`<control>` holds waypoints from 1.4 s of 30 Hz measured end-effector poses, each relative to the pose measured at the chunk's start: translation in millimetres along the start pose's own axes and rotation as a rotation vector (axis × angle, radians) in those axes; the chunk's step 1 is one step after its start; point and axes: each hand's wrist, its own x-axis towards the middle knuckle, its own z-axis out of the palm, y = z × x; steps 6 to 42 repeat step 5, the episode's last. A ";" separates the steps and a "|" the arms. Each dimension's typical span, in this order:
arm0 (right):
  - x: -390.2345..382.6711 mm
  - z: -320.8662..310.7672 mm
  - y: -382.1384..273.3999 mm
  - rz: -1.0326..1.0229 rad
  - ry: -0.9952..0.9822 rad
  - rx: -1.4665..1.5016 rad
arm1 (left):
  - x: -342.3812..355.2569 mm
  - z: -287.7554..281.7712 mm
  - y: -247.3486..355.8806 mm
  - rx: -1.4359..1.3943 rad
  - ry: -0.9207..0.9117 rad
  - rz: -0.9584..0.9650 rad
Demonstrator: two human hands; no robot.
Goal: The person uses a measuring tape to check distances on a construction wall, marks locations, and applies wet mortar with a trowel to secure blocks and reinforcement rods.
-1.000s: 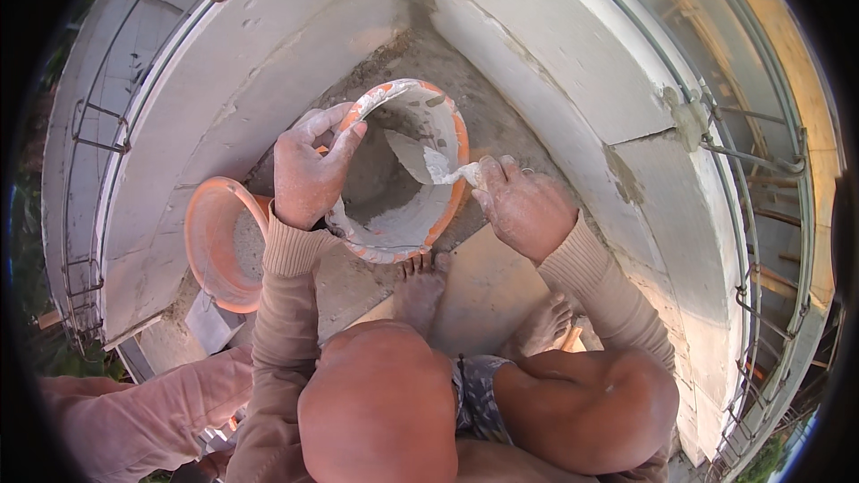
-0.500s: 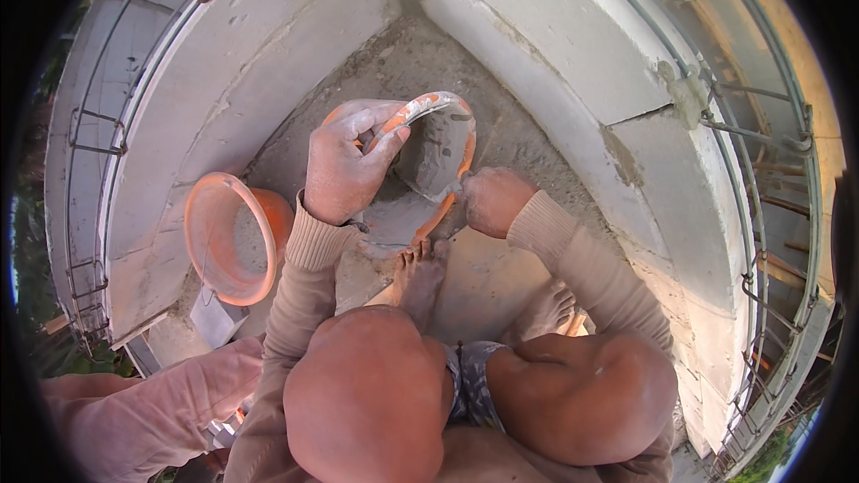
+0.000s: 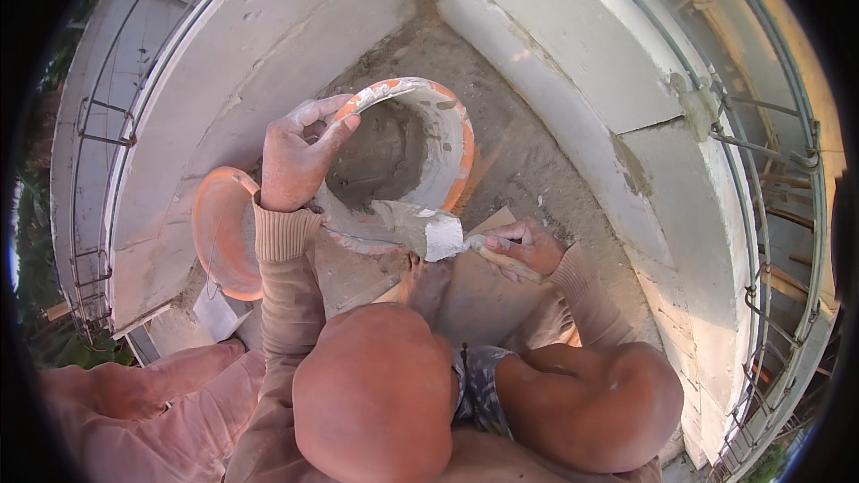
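Note:
An orange bucket (image 3: 464, 148) smeared with grey mortar stands tilted between my hands, its mouth facing up toward me. My left hand (image 3: 300, 156) is closed on the far-left part of its rim, thumb over the edge. Wet grey mortar (image 3: 380, 156) lies inside. In my right hand (image 3: 535, 249) is the handle of a trowel (image 3: 409, 225). The mortar-coated blade lies across the near rim of the bucket, with a pale patch near the handle end. My right fingers are wrapped round the handle.
A second orange bucket (image 3: 208, 241) with a wire handle tilts at the left. Pale block walls (image 3: 546, 45) meet in a corner ahead. Steel rebar cages (image 3: 754, 148) run along both outer sides. Another person's leg (image 3: 161, 402) shows at lower left. My bare foot is near the bucket.
The bucket has tipped more upright, so its mouth and mortar show more. My left hand moved left with the rim. My right hand moved toward me and right, bringing the trowel into view.

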 end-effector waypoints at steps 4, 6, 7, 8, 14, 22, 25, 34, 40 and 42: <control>-47.7 1.0 23.6 -0.189 0.216 0.145 | 15.7 -35.6 -31.8 0.060 0.066 -0.033; -52.7 -3.5 23.7 -0.182 0.238 0.140 | 17.9 -45.3 -39.2 0.130 0.076 -0.088; -52.7 -3.5 23.7 -0.182 0.238 0.140 | 17.9 -45.3 -39.2 0.130 0.076 -0.088; -52.7 -3.5 23.7 -0.182 0.238 0.140 | 17.9 -45.3 -39.2 0.130 0.076 -0.088; -52.7 -3.5 23.7 -0.182 0.238 0.140 | 17.9 -45.3 -39.2 0.130 0.076 -0.088; -52.7 -3.5 23.7 -0.182 0.238 0.140 | 17.9 -45.3 -39.2 0.130 0.076 -0.088; -52.7 -3.5 23.7 -0.182 0.238 0.140 | 17.9 -45.3 -39.2 0.130 0.076 -0.088; -52.7 -3.5 23.7 -0.182 0.238 0.140 | 17.9 -45.3 -39.2 0.130 0.076 -0.088; -52.7 -3.5 23.7 -0.182 0.238 0.140 | 17.9 -45.3 -39.2 0.130 0.076 -0.088; -52.7 -3.5 23.7 -0.182 0.238 0.140 | 17.9 -45.3 -39.2 0.130 0.076 -0.088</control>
